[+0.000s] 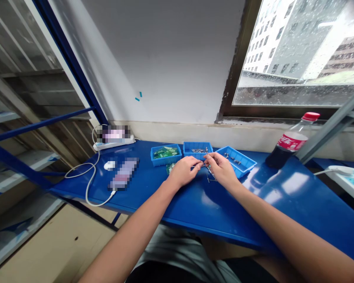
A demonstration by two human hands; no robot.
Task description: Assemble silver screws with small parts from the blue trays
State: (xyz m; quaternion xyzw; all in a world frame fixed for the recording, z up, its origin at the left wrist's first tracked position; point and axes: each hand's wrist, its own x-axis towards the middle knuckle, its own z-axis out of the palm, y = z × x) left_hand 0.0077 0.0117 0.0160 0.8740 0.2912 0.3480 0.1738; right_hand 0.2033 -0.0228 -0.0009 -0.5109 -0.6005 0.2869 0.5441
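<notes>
My left hand (183, 171) is closed, its thumb and forefinger pinched at a small piece too hidden to name. Fingertip to fingertip with it, my right hand (220, 168) pinches a thin metal piece (207, 151) that looks like a screw or pin. Just below the hands, several thin metal pins (211, 179) lie loose on the blue table (177, 208). Behind the hands stands a blue bin (191, 145) of long metal pins. To its right, a tilted blue bin (244, 167) holds short metal parts. A third blue bin (165, 160) contains green packets, with another green packet (170, 168) partly behind my left hand.
A cola bottle (288, 141) stands at the right by a grey metal post (327, 125). At the left lie a blurred phone (124, 174), a white cable (90, 196), a white mouse-like object (109, 165) and a power strip (115, 144). The wall (171, 70) closes the back.
</notes>
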